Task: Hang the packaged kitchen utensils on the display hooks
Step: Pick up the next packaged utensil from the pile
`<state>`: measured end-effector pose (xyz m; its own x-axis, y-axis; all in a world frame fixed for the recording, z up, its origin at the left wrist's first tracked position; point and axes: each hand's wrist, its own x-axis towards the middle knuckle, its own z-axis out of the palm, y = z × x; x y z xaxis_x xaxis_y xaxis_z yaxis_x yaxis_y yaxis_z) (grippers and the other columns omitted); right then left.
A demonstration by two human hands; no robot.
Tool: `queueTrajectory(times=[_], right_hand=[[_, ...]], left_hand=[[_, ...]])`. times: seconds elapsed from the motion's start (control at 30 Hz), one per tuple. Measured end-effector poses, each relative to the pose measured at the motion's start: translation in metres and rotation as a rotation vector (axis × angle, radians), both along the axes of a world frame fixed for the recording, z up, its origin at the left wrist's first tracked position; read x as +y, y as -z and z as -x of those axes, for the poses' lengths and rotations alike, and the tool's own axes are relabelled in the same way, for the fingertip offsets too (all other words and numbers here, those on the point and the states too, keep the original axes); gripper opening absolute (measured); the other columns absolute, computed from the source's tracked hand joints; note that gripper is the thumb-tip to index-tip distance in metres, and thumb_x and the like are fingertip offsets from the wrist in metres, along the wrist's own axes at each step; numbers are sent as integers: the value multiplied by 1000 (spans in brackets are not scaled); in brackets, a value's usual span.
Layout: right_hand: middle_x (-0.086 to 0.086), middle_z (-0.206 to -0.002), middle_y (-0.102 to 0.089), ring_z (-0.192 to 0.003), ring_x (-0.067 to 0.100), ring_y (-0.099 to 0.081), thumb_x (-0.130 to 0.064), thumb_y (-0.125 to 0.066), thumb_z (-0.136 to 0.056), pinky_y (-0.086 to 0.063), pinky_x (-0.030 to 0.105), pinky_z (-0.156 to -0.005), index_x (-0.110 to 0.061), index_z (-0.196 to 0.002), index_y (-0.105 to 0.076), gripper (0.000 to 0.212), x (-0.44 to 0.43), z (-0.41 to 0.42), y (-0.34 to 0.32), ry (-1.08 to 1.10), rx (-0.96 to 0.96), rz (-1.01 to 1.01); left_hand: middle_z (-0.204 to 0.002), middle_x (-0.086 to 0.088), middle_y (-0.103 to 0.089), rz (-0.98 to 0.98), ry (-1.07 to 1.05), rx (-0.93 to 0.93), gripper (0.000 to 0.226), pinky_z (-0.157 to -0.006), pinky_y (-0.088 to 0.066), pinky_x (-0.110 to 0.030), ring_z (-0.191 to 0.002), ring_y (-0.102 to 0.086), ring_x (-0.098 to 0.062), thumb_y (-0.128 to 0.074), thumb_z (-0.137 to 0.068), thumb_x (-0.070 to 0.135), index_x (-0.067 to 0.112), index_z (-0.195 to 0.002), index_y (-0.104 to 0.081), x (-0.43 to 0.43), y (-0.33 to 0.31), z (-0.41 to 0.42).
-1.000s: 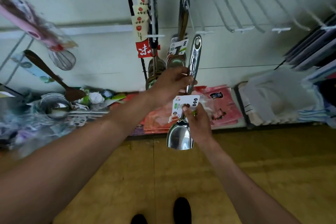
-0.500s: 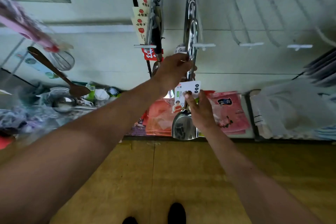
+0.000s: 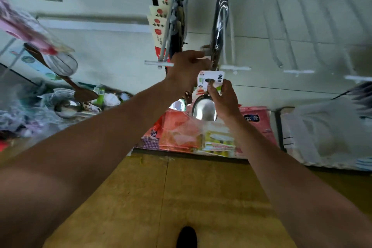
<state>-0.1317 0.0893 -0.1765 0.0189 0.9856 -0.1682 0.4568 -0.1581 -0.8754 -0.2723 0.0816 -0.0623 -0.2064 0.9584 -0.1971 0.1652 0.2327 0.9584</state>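
Steel ladle (image 3: pixel 204 109) raised to the display hook (image 3: pixel 231 42)

Left hand (image 3: pixel 186 68) curls round its handle just beside the hook's tip; right hand (image 3: pixel 224 99) pinches the label card (image 3: pixel 211 78) above the bowl. Blur hides whether it hangs yet.

silver ladle (image 3: pixel 204 108), white-green label (image 3: pixel 210 79)

Steel ladles (image 3: pixel 220 12) on a white display hook (image 3: pixel 235 68); pink packets (image 3: pixel 259 121) on low shelf (image 3: pixel 191 152)
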Motion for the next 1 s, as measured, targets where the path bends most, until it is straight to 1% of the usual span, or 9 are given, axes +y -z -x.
queueTrajectory(times=[0.1, 0.17, 0.27, 0.33, 0.43, 0.53, 0.73, 0.87, 1.0], right_hand=[[10, -147, -44, -131, 23, -46, -38, -68, -90, -44, 34, -103, -14, -145, -40, 66, -24, 7, 13, 79, -52, 22], [7, -143, -48, -127, 19, -49, -40, -67, -90, -46, 34, -100, -19, -141, -45, 59, -55, 19, 25, 34, -48, -26], [6, -134, -56, -121, 17, -54, -34, -58, -98, -44, 20, -94, -15, -134, -54, 41, -99, 59, 28, -172, -22, -81], [2, -123, -62, -110, 13, -60, -31, -54, -101, -43, 10, -84, -16, -130, -58, 33, -114, 101, 19, -318, -7, -116], [-3, -121, -63, -110, 13, -60, -40, -48, -101, -50, 23, -87, -22, -130, -57, 36, -133, 170, 1, -534, -1, -199], [4, -130, -59, -120, 19, -55, -49, -40, -98, -48, 37, -98, -16, -134, -55, 51, -155, 234, -16, -687, -49, -284], [14, -148, -45, -138, 27, -40, -42, -45, -99, -33, 32, -113, -9, -144, -46, 55, -208, 349, -32, -804, -158, -387], [12, -152, -41, -141, 26, -34, -47, -41, -99, -31, 41, -116, -11, -148, -41, 61, -263, 432, -42, -898, -213, -423], [15, -150, -43, -140, 29, -37, -58, -34, -97, -33, 45, -115, -8, -146, -43, 71, -326, 523, -58, -1012, -198, -529]], left_hand=[[-94, -3, -75, 40, -34, 129, 22, -74, -51, -18, -75, -66, -1, -71, -90, 19, 13, -111, -74, -31, 20, 34], [-104, -2, -74, 82, -48, 225, 26, -88, -52, -21, -91, -67, -10, -68, -93, 25, 14, -116, -73, -59, 39, 67], [-112, -1, -66, 135, -158, 293, 38, -76, -40, -1, -106, -62, -12, -64, -96, 30, 11, -129, -65, -103, 57, 124], [-118, -6, -67, 92, -257, 353, 43, -85, -40, -10, -114, -61, -17, -64, -96, 35, 11, -130, -63, -126, 62, 162], [-129, -10, -65, 29, -281, 494, 56, -104, -44, -33, -123, -58, -23, -55, -95, 54, 11, -130, -63, -160, 64, 214], [-137, -2, -60, -18, -285, 567, 68, -108, -42, -44, -129, -53, -19, -42, -94, 69, 19, -138, -57, -197, 67, 259], [-149, -7, -49, 22, -468, 581, 59, -108, -26, -22, -138, -42, -21, -46, -101, 52, 14, -146, -47, -282, 58, 346], [-149, -8, -48, 59, -602, 559, 66, -116, -33, -37, -138, -44, -26, -41, -98, 58, 16, -149, -42, -363, 56, 429], [-150, -14, -47, 59, -747, 602, 77, -114, -32, -36, -138, -42, -28, -33, -94, 63, 9, -149, -40, -454, 42, 508]])
